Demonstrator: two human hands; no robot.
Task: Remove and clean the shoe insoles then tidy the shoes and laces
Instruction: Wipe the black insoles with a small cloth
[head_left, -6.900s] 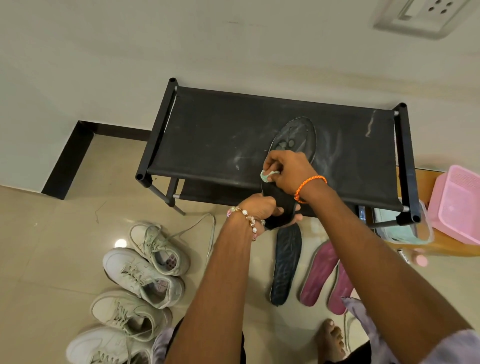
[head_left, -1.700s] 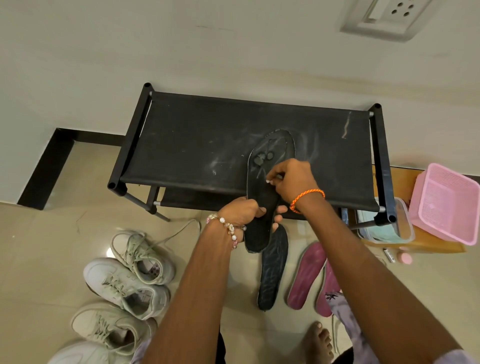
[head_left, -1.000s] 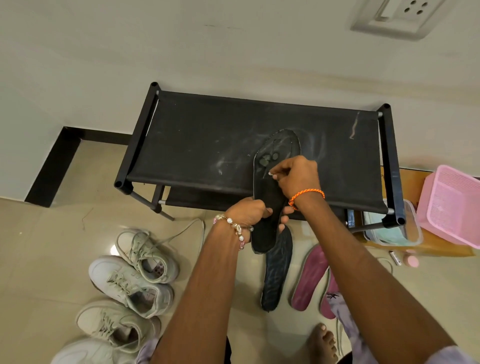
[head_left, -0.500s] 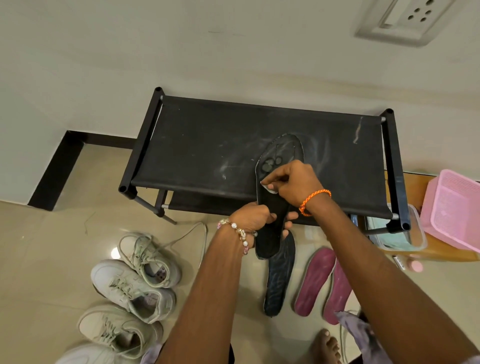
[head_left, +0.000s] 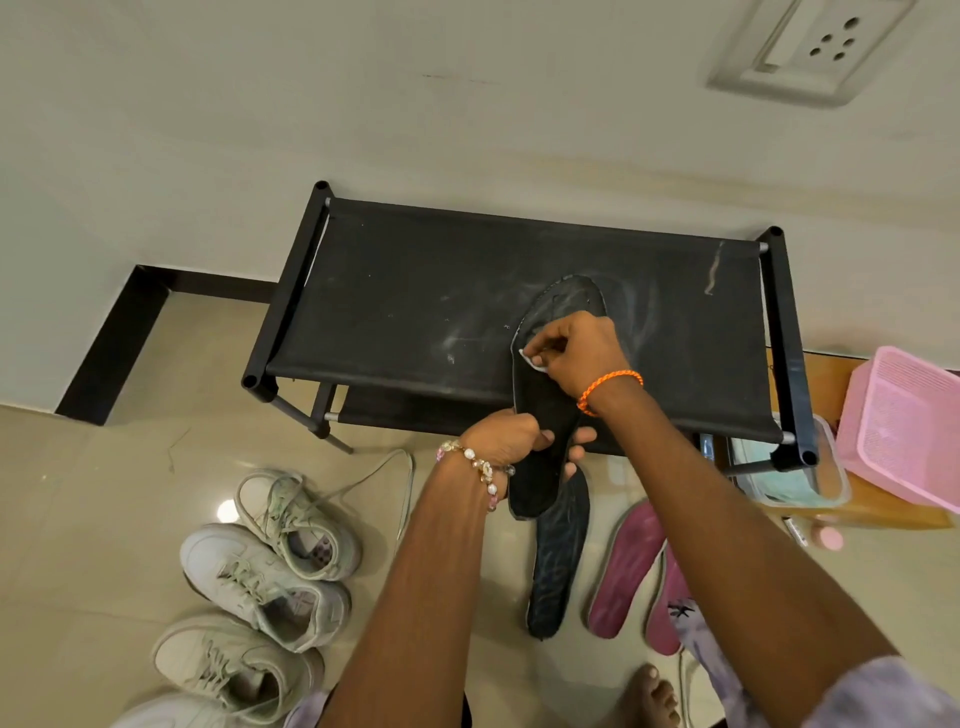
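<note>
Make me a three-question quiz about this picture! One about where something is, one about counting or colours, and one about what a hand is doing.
1. Where does the toe end of the held black insole rest?
A. on the black shoe rack
B. in the pink basket
C. inside a sneaker

2. How many pink insoles lie on the floor?
A. none
B. two
C. five

3. What is the right hand doing?
A. hanging empty
B. tying a lace
C. pinching a small white wipe against the insole

Answers:
1 A: the toe end lies on the shoe rack top, while the left hand grips the heel half.
2 B: two pink insoles lie side by side beside the other black insole.
3 C: the white wipe shows between the fingertips, on the insole.
</note>
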